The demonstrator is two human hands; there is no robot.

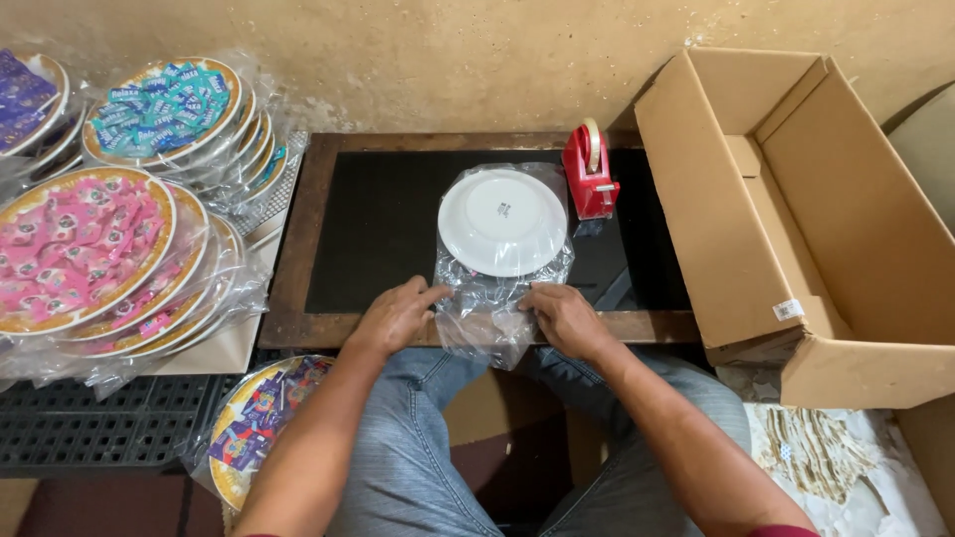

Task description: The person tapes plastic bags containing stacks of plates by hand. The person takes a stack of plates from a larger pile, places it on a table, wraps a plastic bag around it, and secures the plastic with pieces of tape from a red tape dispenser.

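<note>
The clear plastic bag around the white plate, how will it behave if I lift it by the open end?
The clear plastic bag looks thin and crinkled, so it will probably flop and stretch. The white round plate inside, lying upside down, seems rigid and breakable; it may slide toward the closed end. Both the left hand and right hand pinch the loose end.

Open brown cardboard box right, white label.

The purple plate stack and cardboard box run past the frame's edges.
</note>
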